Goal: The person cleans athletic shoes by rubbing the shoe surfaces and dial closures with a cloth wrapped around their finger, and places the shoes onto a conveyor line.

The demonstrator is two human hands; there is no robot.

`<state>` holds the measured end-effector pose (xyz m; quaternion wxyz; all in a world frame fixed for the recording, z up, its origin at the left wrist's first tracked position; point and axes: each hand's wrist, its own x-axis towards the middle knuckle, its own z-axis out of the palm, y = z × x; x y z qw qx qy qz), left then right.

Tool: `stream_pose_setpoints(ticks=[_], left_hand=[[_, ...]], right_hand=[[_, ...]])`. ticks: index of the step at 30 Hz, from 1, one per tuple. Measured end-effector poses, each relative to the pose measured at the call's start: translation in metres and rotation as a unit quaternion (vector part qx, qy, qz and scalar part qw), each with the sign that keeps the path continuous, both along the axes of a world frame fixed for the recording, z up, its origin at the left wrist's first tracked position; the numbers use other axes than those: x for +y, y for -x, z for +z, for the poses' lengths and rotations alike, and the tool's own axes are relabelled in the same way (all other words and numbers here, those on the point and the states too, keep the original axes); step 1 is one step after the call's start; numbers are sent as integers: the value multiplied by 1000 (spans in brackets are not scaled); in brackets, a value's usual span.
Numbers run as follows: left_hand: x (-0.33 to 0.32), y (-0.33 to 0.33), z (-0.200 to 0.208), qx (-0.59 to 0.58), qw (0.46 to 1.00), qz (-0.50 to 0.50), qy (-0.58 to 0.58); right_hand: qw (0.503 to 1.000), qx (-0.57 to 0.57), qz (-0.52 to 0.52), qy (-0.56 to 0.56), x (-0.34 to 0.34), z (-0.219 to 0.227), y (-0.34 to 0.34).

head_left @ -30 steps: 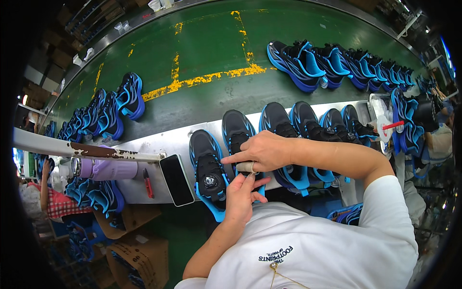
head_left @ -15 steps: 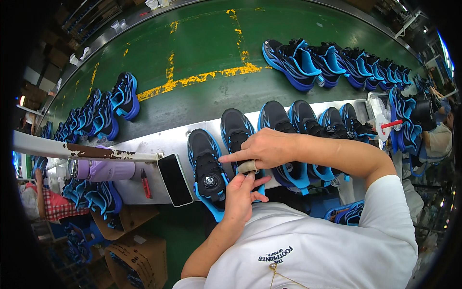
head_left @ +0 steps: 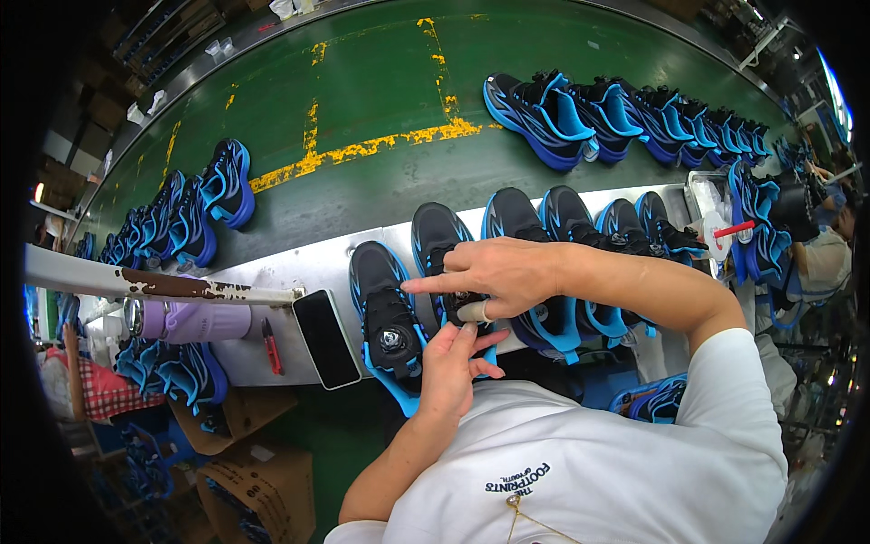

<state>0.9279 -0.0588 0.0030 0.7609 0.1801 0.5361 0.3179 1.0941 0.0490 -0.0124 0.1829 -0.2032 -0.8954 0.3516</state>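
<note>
A black and blue sneaker lies toe-away on the bench before me, second from the left in the near row. My right hand reaches across it from the right, index finger stretched left to the edge of the leftmost sneaker. Its thumb wears a beige finger cover and presses down by the dial. Close below, my left hand has its thumb raised to the right thumb, its other fingers bent and partly spread. What lies between the left fingers is hidden.
A phone, a red cutter knife and a lilac tumbler lie left. More sneakers stand in rows on the green conveyor. A white chipped pole crosses at left. Cartons stand below; other people sit at both sides.
The view has shifted a little. My right hand is slightly more closed over the sneaker, its thumb a bit further down the dial area. My left hand stays almost still.
</note>
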Motion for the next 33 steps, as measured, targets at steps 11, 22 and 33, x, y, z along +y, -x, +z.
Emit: stream_pose_setpoints(ticks=[11,22,33], left_hand=[[-3,-4,8,-53,998,-22,2],[57,3,41,545,593,-350,-479],[84,-6,29,503,563,-535,-379]], right_hand=[[957,-36,-288,28,-6,3,-7],[921,20,-385,58,-81,-17,14],[889,99,-367,254,-89,-39,13]])
